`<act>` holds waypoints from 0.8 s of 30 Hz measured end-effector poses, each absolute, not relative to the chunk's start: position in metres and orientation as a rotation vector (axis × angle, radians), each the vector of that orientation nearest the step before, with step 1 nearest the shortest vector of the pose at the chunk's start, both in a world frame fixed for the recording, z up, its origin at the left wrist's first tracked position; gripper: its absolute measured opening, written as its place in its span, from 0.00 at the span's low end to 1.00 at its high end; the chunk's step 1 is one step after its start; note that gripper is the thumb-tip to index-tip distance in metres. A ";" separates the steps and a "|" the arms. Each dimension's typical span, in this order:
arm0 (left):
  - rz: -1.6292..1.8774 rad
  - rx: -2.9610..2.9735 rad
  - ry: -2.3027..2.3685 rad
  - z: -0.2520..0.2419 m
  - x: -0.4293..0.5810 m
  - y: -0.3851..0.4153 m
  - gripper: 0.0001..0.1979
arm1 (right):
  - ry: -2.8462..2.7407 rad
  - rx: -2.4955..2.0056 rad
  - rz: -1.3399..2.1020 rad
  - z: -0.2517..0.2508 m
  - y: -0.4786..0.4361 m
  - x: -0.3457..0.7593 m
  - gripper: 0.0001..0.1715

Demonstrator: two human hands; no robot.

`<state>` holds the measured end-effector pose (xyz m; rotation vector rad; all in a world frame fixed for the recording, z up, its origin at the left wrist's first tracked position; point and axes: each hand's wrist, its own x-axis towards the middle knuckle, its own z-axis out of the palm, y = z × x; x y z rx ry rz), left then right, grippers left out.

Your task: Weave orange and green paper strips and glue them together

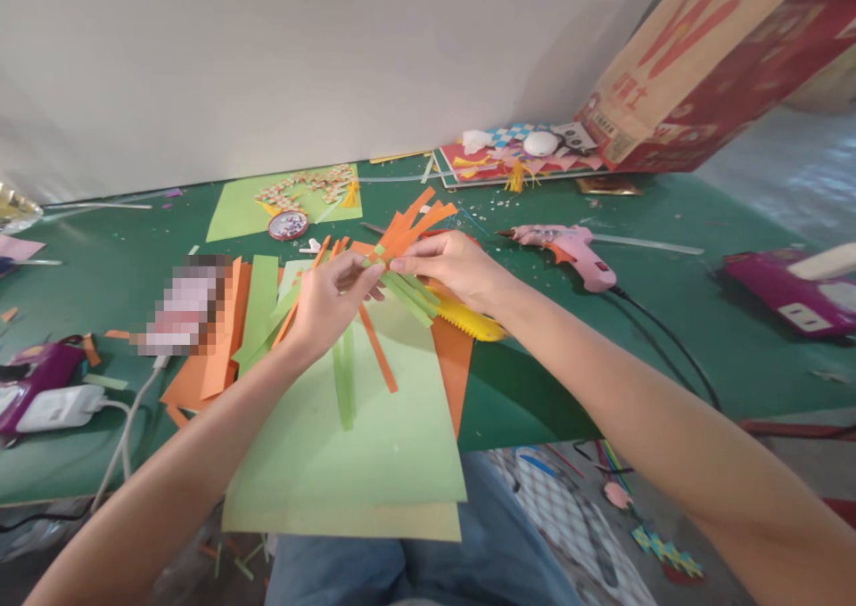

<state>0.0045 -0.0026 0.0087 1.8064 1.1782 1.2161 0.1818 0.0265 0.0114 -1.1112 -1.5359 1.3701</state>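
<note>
Woven orange and green paper strips [409, 223] held above the bench [602, 356] middle, over a light green sheet [381, 446] overhanging the near edge. Left hand [327, 301] clamped on the weave's left side, right hand [458, 269] pinching its right side. Yellow tool [472, 323] under the right hand. Pink glue gun [568, 248] lies further toward the right edge.

Observed: left hand [331, 298] and right hand [455, 267] are both bare, with slender fingers. The forearms are likewise uncovered, running from the wrists to the near left and near right edges of the view with no sleeve showing on them. Near centre, the legs are clad in blue denim trousers [468, 544], mid-wash and softly creased.
</note>
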 end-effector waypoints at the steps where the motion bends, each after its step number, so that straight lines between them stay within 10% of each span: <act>1: 1.242 1.797 1.176 0.008 0.005 -0.002 0.12 | -1.556 -1.114 1.356 0.011 0.026 0.182 0.20; 24: 1.317 1.860 1.129 0.006 0.003 -0.001 0.08 | -1.738 -1.120 1.205 0.012 0.026 0.183 0.23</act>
